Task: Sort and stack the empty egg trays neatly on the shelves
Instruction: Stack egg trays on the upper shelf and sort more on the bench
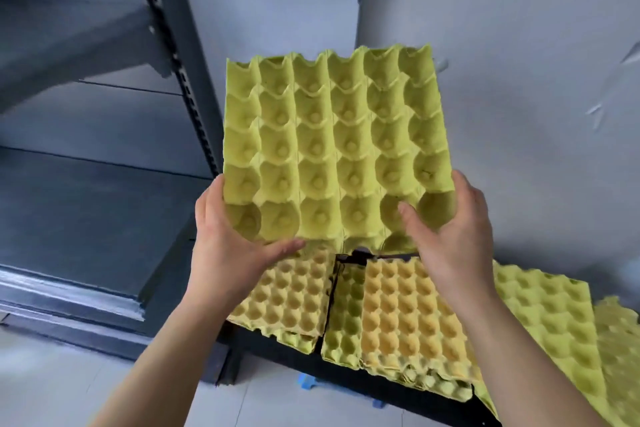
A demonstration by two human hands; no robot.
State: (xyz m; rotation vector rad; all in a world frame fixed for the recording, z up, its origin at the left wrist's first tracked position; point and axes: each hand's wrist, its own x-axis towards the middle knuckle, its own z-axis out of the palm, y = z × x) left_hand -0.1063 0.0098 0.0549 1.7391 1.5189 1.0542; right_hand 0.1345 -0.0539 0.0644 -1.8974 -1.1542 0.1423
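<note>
1. Judging by where the trays lie, the job looks barely begun: every tray in view is either in the hands or piled on the low platform (277,354), and none sits on the grey shelves (86,211) to the left.
2. Left to do, as I read it: carry the green tray (336,149) over to a shelf board, then sort the rest. That means the yellow pile (291,295), the mixed pile (405,315) of orange-yellow over green beside it, and the loose green trays (547,322) sprawled to the right.
3. The piles are untidy, with edges out of line and some trays slumped, so they need squaring up before stacking.
4. The green tray is held up, tilted with its cups towards the camera, above the piles and just right of the shelf post (180,80).
5. The left hand (221,246) grips its lower left corner, fingers behind and thumb lying along the bottom edge.
6. The right hand (450,239) grips the lower right corner, thumb pressed into the front face and fingers wrapped round the side edge.
</note>
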